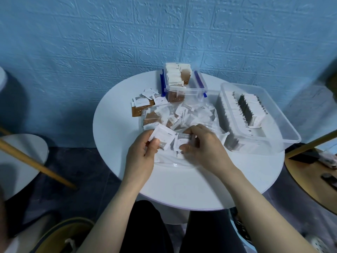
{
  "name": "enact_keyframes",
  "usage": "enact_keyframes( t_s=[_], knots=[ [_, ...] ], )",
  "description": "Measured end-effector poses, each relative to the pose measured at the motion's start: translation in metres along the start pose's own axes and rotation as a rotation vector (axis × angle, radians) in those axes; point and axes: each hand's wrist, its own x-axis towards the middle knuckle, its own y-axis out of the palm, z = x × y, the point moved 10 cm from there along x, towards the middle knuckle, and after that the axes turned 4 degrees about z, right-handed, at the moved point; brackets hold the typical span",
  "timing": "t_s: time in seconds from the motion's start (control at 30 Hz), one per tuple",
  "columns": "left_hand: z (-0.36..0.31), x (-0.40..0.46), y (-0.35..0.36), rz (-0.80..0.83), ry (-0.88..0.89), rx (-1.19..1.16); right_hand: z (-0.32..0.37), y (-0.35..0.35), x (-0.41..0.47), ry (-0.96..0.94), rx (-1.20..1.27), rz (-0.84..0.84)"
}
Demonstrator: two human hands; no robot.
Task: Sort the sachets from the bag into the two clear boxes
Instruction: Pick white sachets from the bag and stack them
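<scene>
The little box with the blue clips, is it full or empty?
Nearly full. The small clear box has no lid on, and white and brown sachets stand packed past its rim.

Dim, cool bluish light; the white bench (182,189) is the brightest area, with soft glare near its front edge. Wide-angle bending curves the frame edges. The left and bottom margins are blurred.

Left hand (145,152) and right hand (202,145), fingers curled, apparently pinching; bare forearms converge.
</scene>
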Motion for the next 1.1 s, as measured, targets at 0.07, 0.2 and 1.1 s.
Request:
enact_keyframes(
  t_s=[0.07,0.2,1.1],
  knots=[
    [0.0,-0.001,0.001,0.012,0.0,0.006,0.001,-0.003,-0.004,-0.013,0.04,0.014],
    [-0.001,-0.003,-0.001,-0.009,0.002,-0.05,-0.004,-0.004,-0.012,0.006,0.041,0.114],
    [-0.008,-0.008,0.024,0.212,0.08,0.071,-0.022,0.002,-0.01,0.045,-0.348,0.213]
  ],
)
